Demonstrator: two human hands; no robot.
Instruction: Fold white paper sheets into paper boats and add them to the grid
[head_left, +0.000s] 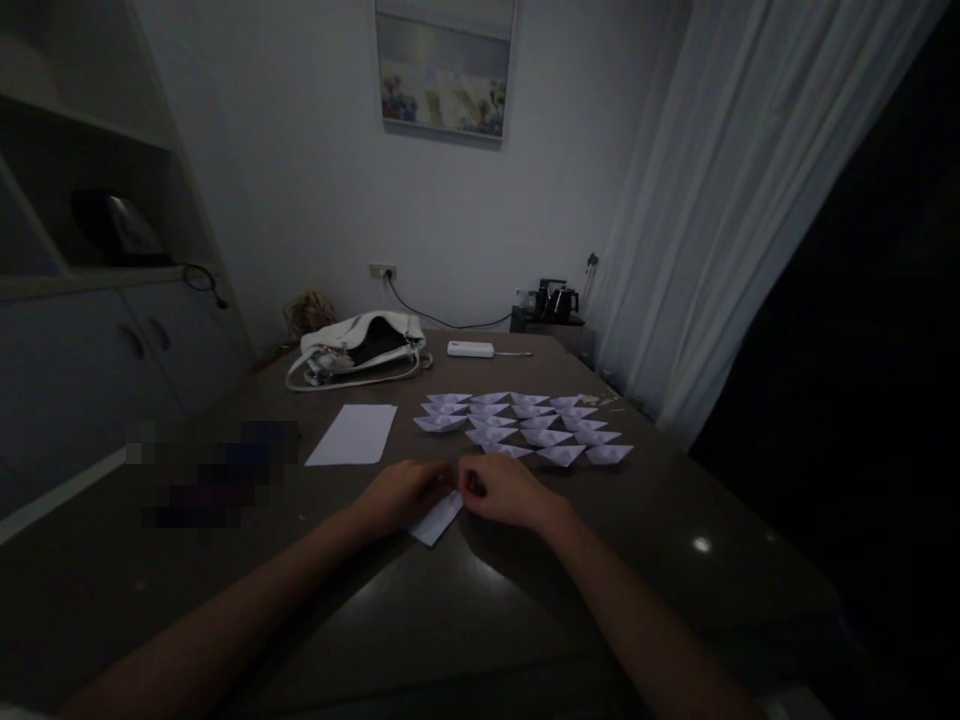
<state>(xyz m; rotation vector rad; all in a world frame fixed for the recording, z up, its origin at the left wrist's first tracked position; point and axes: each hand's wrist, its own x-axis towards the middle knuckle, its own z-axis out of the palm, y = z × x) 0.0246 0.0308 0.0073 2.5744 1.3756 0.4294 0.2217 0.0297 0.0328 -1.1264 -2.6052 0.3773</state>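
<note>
Near the middle of the dark table, a folded sheet of white paper [437, 520] lies between my two hands. My left hand [403, 492] rests over its left side, fingers curled and closed on the paper's upper part. From the right, my right hand [504, 488] pinches the paper's upper right corner with bent fingers. Both sets of fingertips nearly meet and hide the top of the fold. Just beyond my hands sit several folded paper boats [546, 437] in rows. To the left lies a flat stack or sheet of white paper [352, 434].
A white handbag [364, 345] lies open at the table's far left. Beside it is a white power bank [470, 349] with a short cable. Small scraps [600, 401] lie right of the boats. Dark kettles [559, 300] stand on a stand behind the table [705, 590].
</note>
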